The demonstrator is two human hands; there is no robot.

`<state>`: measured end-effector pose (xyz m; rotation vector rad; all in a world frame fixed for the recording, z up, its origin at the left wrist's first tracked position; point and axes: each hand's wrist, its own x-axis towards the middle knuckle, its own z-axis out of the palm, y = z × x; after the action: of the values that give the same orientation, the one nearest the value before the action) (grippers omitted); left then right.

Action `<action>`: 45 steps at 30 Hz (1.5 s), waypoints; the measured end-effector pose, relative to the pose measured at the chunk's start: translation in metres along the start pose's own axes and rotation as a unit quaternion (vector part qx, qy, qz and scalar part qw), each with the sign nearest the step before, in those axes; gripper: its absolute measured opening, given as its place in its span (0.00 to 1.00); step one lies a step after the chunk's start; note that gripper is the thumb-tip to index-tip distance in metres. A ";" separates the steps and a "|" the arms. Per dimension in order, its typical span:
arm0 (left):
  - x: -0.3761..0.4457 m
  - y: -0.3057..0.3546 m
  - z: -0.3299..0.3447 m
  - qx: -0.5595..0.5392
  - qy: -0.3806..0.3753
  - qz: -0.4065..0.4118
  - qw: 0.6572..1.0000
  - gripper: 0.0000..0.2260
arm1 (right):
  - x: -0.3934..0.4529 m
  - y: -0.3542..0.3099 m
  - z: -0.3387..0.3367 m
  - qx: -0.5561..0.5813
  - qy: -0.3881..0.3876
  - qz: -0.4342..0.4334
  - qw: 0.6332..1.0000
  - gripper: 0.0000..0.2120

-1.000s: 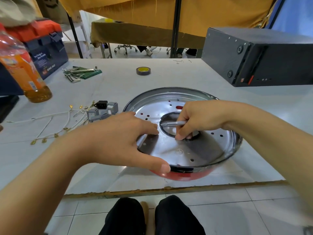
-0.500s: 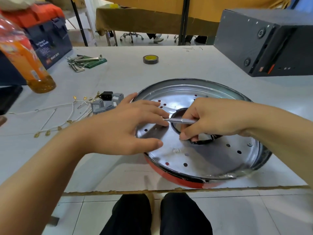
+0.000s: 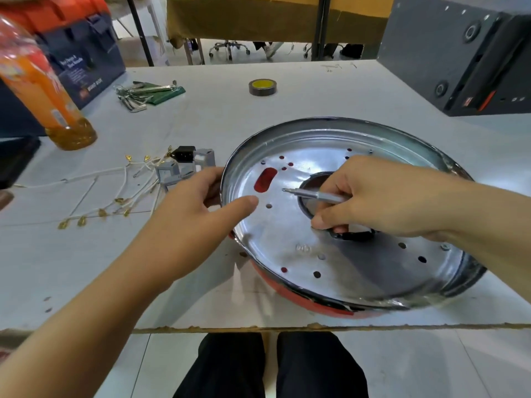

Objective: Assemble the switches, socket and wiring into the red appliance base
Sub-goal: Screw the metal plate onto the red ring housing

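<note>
Item one, nearest the front edge of the tabletop (image 3: 201, 124): the red appliance base (image 3: 287, 285), tilted, its shiny perforated metal plate (image 3: 359, 268) facing us, with a round central opening and a red slot showing through.

Item two: our right hand (image 3: 382, 202), over the plate's centre, fingers curled round a silver screwdriver (image 3: 313, 195) whose tip points left toward the red slot. The lower fingers hook into the rim of the central opening.

Item three: our left hand (image 3: 195, 214), at the base's left rim. The thumb lies on the plate and the fingers curl round the rim outside, so we grip the edge.

Item four, just left of the base: the grey switches and black socket (image 3: 186, 165), grouped together and lying loose on the tabletop, apart from the base.

Item five: white wiring (image 3: 123, 185) with brass terminals, fanned out toward the left edge.

Item six, farther back on the left: an orange drink bottle (image 3: 43, 87), a set of hex keys on a green holder (image 3: 146, 91), and a blue toolbox (image 3: 83, 58).

Item seven, toward the far edge: a roll of tape (image 3: 262, 87).

Item eight, far right corner: a black box (image 3: 448, 53).
</note>
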<state>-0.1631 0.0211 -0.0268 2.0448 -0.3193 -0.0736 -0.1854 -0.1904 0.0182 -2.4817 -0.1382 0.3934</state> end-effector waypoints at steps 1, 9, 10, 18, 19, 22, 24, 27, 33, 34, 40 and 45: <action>0.000 0.000 0.000 -0.005 -0.001 0.002 1.000 0.12 | 0.000 0.000 0.000 0.001 0.000 0.000 1.000 0.16; 0.000 0.001 0.001 -0.025 -0.002 0.001 1.000 0.09 | 0.001 0.002 0.002 0.004 0.005 -0.004 1.000 0.16; 0.000 0.001 0.002 -0.024 -0.004 0.001 1.000 0.09 | 0.001 0.002 0.003 0.010 0.004 -0.004 1.000 0.15; 0.002 0.004 0.004 -0.011 0.021 -0.003 1.000 0.14 | 0.002 0.001 0.004 0.036 0.001 0.005 0.999 0.13; 0.002 0.004 0.004 -0.007 0.024 -0.002 1.000 0.15 | 0.001 0.000 0.004 0.038 0.000 0.005 0.999 0.13; 0.004 0.003 0.004 -0.005 0.030 -0.005 1.000 0.17 | 0.001 0.000 0.005 0.045 0.001 0.006 0.999 0.12; 0.004 0.003 0.005 -0.007 0.039 -0.010 0.999 0.17 | 0.001 0.000 0.005 0.051 0.001 0.006 0.999 0.13; 0.003 0.005 0.006 -0.010 0.052 -0.013 0.999 0.15 | 0.001 0.000 0.005 0.064 0.004 0.003 0.998 0.14; -0.001 0.010 0.007 0.008 0.063 -0.013 0.998 0.12 | 0.002 0.000 0.006 0.085 0.008 0.009 0.996 0.13; -0.001 0.011 0.008 0.010 0.065 -0.013 0.998 0.12 | 0.002 0.000 0.006 0.087 0.008 0.009 0.996 0.14; -0.001 0.008 0.007 0.007 0.057 -0.007 0.998 0.13 | 0.002 -0.001 0.004 0.094 0.000 0.007 0.996 0.15; 0.001 0.004 0.000 0.049 0.015 0.020 0.999 0.07 | 0.002 0.000 0.002 0.087 -0.017 0.007 0.996 0.17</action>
<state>-0.1631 0.0197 -0.0233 2.1329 -0.3503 -0.0026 -0.1840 -0.1890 0.0157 -2.3068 -0.0974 0.4355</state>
